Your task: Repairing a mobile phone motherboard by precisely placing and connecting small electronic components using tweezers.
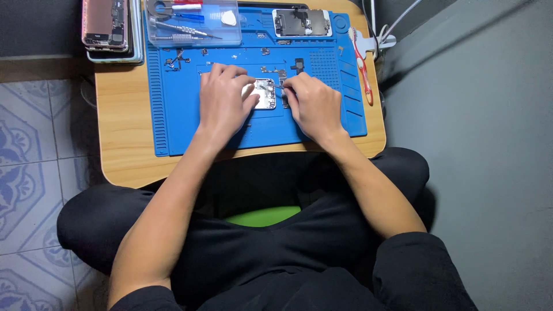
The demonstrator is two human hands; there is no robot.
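Observation:
A small opened phone body (266,94) lies in the middle of a blue repair mat (173,126). My left hand (223,101) rests on the phone's left side and holds it down. My right hand (311,103) pinches thin metal tweezers (271,86), whose tip points left into the phone's upper part. Both hands cover much of the phone.
The mat lies on a small wooden table (124,138) over my crossed legs. A clear plastic box of tools (193,23) sits at the back left, an opened phone (302,22) at the back, stacked phones (109,26) at far left, a red-handled tool (362,63) at right. Small loose parts dot the mat.

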